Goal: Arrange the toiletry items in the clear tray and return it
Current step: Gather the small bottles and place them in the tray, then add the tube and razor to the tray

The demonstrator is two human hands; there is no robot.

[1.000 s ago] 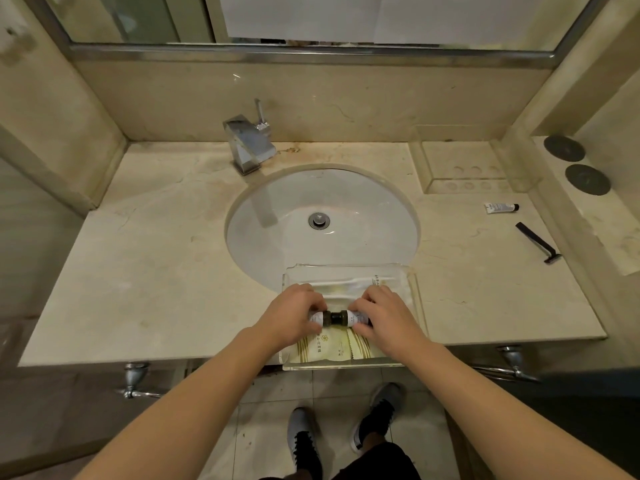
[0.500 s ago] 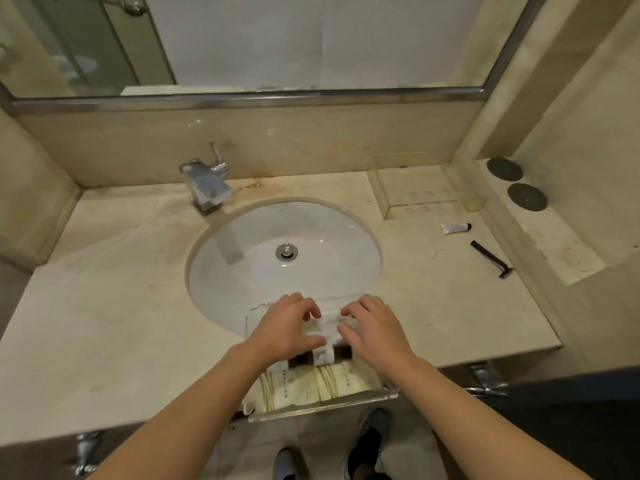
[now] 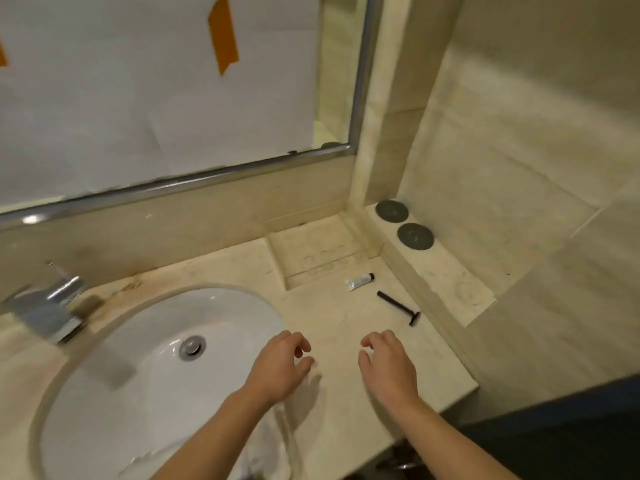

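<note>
My left hand [image 3: 280, 367] and my right hand [image 3: 389, 367] hover over the marble counter to the right of the sink, both with curled fingers apart and nothing in them. A small white tube with a black cap [image 3: 360, 281] lies on the counter ahead of my right hand. A black razor [image 3: 398, 307] lies just right of the tube. The clear tray [image 3: 277, 445] shows only partly at the bottom, under my left forearm, blurred, with white packets inside. A second clear tray [image 3: 322, 261] stands at the back right corner.
The white sink basin [image 3: 156, 368] with its drain fills the lower left, with a chrome faucet [image 3: 52, 313] behind it. Two dark round discs [image 3: 403, 223] sit on a raised ledge at the right. A mirror covered with paper spans the back wall.
Both hands have let go of the small bottles in the tray and moved up and right over the counter. The view has swung to the right, toward the tube and razor.
</note>
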